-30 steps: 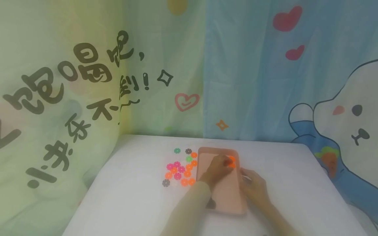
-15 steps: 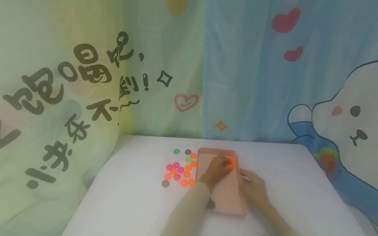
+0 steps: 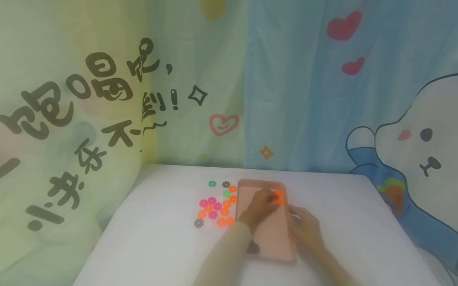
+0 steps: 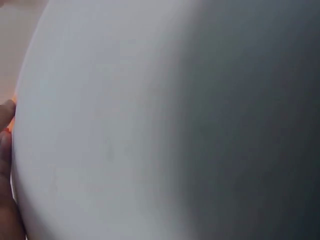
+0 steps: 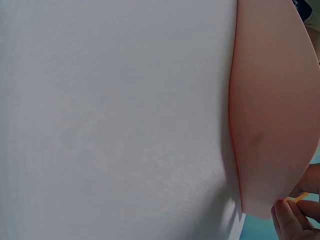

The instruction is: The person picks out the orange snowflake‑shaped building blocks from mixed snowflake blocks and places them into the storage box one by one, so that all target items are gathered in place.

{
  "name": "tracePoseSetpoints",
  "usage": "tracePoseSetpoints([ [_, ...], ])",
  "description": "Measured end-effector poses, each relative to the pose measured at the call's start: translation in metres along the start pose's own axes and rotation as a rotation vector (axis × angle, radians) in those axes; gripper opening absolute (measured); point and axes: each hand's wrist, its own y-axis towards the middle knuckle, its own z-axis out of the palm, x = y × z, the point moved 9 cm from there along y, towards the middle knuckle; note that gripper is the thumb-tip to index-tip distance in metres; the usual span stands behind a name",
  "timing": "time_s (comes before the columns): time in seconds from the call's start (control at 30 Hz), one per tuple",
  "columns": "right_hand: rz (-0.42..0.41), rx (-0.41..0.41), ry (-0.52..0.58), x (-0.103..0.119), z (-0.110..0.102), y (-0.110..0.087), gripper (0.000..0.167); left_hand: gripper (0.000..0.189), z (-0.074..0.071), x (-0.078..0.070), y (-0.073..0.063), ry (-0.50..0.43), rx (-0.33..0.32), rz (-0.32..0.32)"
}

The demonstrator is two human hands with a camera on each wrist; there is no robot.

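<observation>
A pink rectangular tray (image 3: 270, 234) lies on the white table. My left hand (image 3: 259, 204) reaches over its far half, with fingertips at orange flower-shaped pieces (image 3: 278, 194) near the right wall. In the left wrist view, finger and thumb (image 4: 6, 114) come together on an orange piece at the frame's edge, most of it hidden. Outside the tray's right wall, my right hand (image 3: 307, 227) holds that side. The right wrist view shows its fingertips (image 5: 284, 214) at the rim of the tray wall, with a bit of orange between the fingers.
Left of the tray lie several loose flower-shaped pieces: pink ones (image 3: 212, 215), orange ones (image 3: 224, 211), a light green one (image 3: 226, 193), a teal one (image 3: 212, 184) and dark grey ones (image 3: 198, 223). A printed curtain (image 3: 297, 99) hangs behind the table (image 3: 143, 246).
In the head view the whole scene has slid slightly left. Both hands keep nearly the same pose against the tray, and the loose pieces stay in place on the table.
</observation>
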Motion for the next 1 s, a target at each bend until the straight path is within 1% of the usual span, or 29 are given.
tracePoseSetpoints([
  [0.13, -0.035, -0.019, -0.012, 0.001, 0.002, 0.001, 0.046, 0.024, -0.002, 0.0, 0.0, 0.032, -0.013, 0.033],
  [0.2, -0.052, -0.026, -0.007, 0.002, 0.003, 0.001, 0.046, 0.024, -0.002, 0.002, -0.001, 0.033, -0.017, 0.031],
  [0.3, -0.069, -0.03, -0.001, 0.003, 0.003, 0.001, 0.046, 0.025, -0.003, 0.005, -0.001, 0.014, -0.016, 0.021],
  [0.43, -0.08, -0.042, -0.018, 0.005, 0.002, 0.001, 0.046, 0.025, -0.001, 0.005, 0.001, 0.001, -0.011, 0.039],
  [0.53, -0.087, -0.042, -0.009, 0.009, 0.0, -0.001, 0.046, 0.025, 0.0, 0.005, 0.001, -0.006, -0.006, 0.041],
  [0.63, -0.09, -0.039, -0.005, 0.01, -0.002, -0.001, 0.046, 0.028, 0.001, 0.008, 0.001, -0.04, 0.009, 0.003],
  [0.73, -0.061, -0.031, -0.002, 0.009, -0.002, -0.001, 0.044, 0.037, 0.003, 0.014, -0.002, -0.119, 0.036, -0.083],
  [0.83, -0.038, -0.02, 0.018, 0.007, -0.002, 0.0, 0.044, 0.043, 0.002, 0.015, -0.002, -0.174, 0.046, -0.13],
  [0.9, -0.01, -0.004, 0.025, 0.005, 0.0, 0.0, 0.045, 0.043, -0.002, 0.012, -0.001, -0.188, 0.043, -0.127],
  [0.93, 0.007, 0.005, 0.027, 0.002, 0.001, 0.0, 0.047, 0.04, -0.004, 0.009, 0.001, -0.205, 0.041, -0.126],
  [0.97, 0.022, 0.015, 0.015, 0.0, 0.002, 0.001, 0.048, 0.035, -0.007, 0.006, 0.002, -0.231, 0.041, -0.146],
  [1.0, 0.039, 0.023, 0.002, -0.003, 0.004, 0.001, 0.049, 0.032, -0.011, 0.002, 0.003, -0.234, 0.033, -0.141],
])
